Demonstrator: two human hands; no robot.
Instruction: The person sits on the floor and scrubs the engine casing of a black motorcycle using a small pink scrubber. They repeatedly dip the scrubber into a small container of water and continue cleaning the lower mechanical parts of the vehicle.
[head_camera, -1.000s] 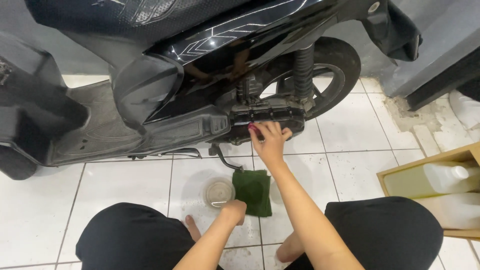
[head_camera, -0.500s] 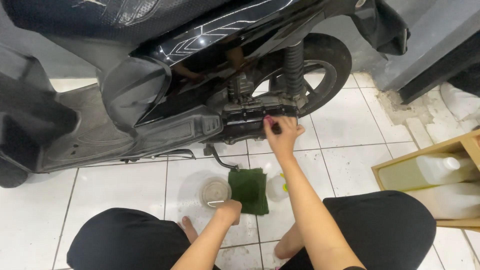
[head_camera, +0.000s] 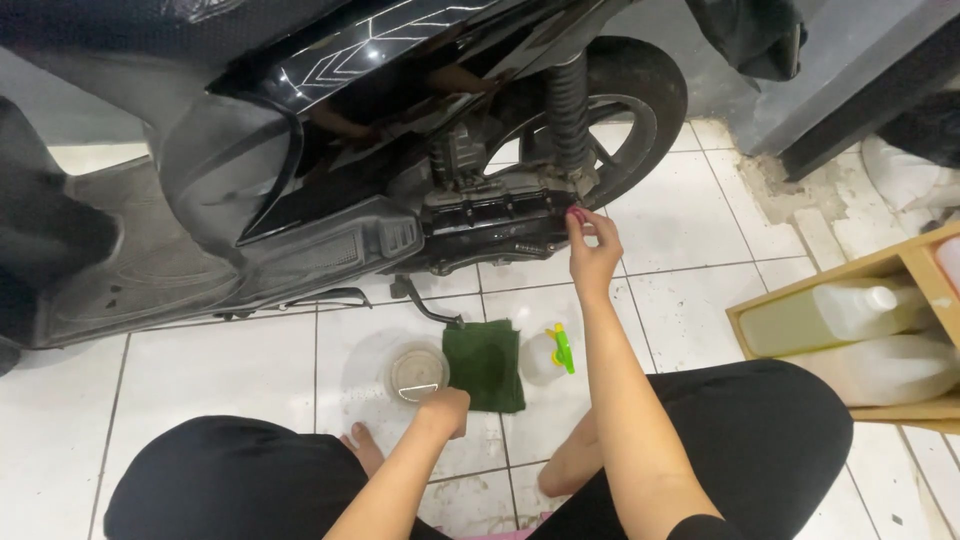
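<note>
**Hand at the engine casing**

I saw the right hand (head_camera: 592, 252) raised to the scooter's black engine casing (head_camera: 490, 222) — fingers narrow, tips touching its rear end by the wheel (head_camera: 640, 110). The left hand (head_camera: 445, 410) rested curled on the tiled floor (head_camera: 700, 230), just beside a round container (head_camera: 417, 371) and a green cloth (head_camera: 484, 364) — whether it gripped anything, I couldn't tell.

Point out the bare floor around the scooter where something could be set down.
Free: white tiles between the rear wheel and the wooden crate, and tiles below the footboard, left of the round container. Crowded: container, green cloth and spray bottle sit close together by the left hand.
</note>
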